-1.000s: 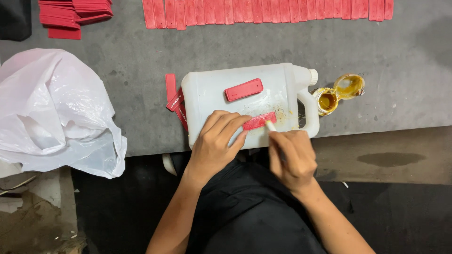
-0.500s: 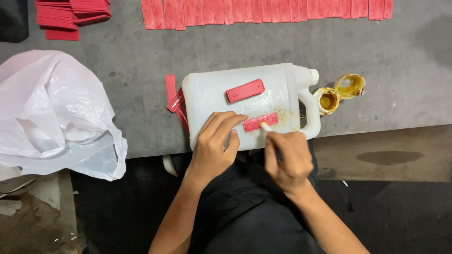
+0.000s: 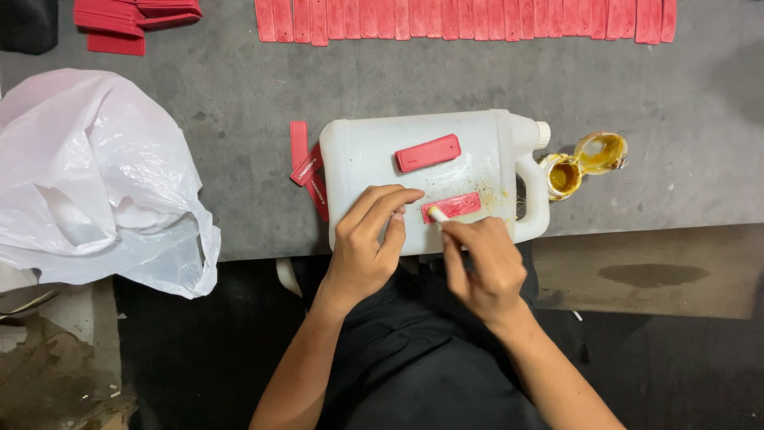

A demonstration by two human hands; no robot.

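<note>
Head view: left hand (image 3: 368, 243) rests fingers released on white jug (image 3: 414, 171) at tabletop's (image 3: 239, 119) near edge; right hand (image 3: 481, 263) fingers pinch small white stick (image 3: 438, 215) against red strip (image 3: 451, 206).

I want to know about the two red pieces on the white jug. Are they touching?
Apart. The head view shows bare white jug between the upper red piece and the lower red piece.

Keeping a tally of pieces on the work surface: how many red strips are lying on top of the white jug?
2. One red strip lies near the middle of the white jug; the other red strip sits at its near edge, between the left hand and right hand. More lie beside the jug, off it.
</note>
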